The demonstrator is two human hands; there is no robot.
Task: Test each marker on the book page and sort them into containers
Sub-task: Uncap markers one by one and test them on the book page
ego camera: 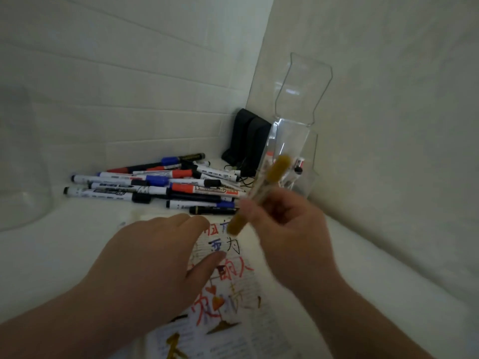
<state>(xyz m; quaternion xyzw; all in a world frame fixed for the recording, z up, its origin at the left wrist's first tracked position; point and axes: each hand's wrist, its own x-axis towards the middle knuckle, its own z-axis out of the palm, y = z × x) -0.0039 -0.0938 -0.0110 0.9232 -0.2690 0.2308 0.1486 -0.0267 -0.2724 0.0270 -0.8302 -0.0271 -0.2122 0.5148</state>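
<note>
Head view: pins the book page (234, 288) flat under the left hand (155, 257), fingers (189, 225) straight and released, probably to steady it. Behind, leaves the spare markers (155, 185) heaped on the bench (51, 255). Grips a blurred yellow marker (269, 182) in the right hand (285, 229), held above the page, aimed toward the clear container (295, 141), seemingly for sorting.

Seemingly a home corner — white tiled walls (129, 73), small black speakers (250, 141)
</note>
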